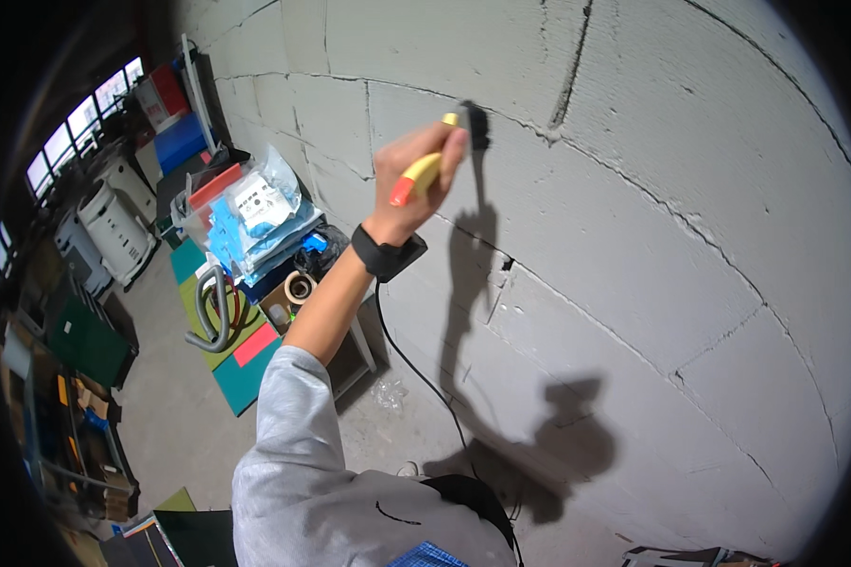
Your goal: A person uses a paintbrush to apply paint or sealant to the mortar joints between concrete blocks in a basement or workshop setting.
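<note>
My left hand (399,168) is closed around a paintbrush (424,172), raised in front of a pale grey block wall (577,255). The brush has a yellow handle with a red end, and its dark bristles point to the wall beside a horizontal joint. Whether the bristles touch the surface is hard to tell. A black band with a box-like device (388,255) is strapped on my left wrist, and a black cable (411,354) hangs down below it. My right hand is out of sight.
Left of me stands a table (232,383) with blue packages (232,231), a grey hose (219,326) and a tape roll (300,286). White machines (113,227) and a dark green cabinet (90,335) stand farther left. Crumpled clear plastic (389,395) lies on the floor.
</note>
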Motion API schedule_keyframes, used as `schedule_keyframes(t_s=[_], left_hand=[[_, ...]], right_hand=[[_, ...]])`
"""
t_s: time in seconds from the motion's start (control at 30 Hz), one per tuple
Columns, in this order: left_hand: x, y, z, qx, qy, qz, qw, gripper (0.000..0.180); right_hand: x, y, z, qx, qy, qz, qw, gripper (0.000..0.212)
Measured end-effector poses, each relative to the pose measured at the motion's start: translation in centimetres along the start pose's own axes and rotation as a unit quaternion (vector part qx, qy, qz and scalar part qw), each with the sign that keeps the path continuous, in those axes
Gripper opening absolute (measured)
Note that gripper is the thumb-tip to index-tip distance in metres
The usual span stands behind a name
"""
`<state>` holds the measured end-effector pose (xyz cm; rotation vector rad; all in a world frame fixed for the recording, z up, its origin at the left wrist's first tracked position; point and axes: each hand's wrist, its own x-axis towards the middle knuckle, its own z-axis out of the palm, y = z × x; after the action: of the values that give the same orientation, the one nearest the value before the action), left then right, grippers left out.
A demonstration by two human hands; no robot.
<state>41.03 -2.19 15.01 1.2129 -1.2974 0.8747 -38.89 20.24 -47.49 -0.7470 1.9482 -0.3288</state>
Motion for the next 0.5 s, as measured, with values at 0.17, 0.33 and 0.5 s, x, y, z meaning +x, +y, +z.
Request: schedule_keyframes(t_s=[0.17, 0.33, 0.5], left_hand=[[0.8, 0.3, -0.5, -0.132, -0.022, 0.006, 0.991, 0.022], [1.5, -2.5, 0.3, -0.152, -0.017, 0.02, 0.988, 0.021], [1.9, -10.7, -2.0, -0.044, 0.049, -0.044, 0.997, 0.03]], right_hand=[[-0.7, 4.7, -2.5, 0.14, -0.146, 0.049, 0.978, 0.029], [-0.9, 2.8, -1.1, 0.053, -0.094, 0.033, 0.994, 0.032], [-0.4, 0.2, 0.0, 0.158, -0.021, 0.04, 0.986, 0.033]])
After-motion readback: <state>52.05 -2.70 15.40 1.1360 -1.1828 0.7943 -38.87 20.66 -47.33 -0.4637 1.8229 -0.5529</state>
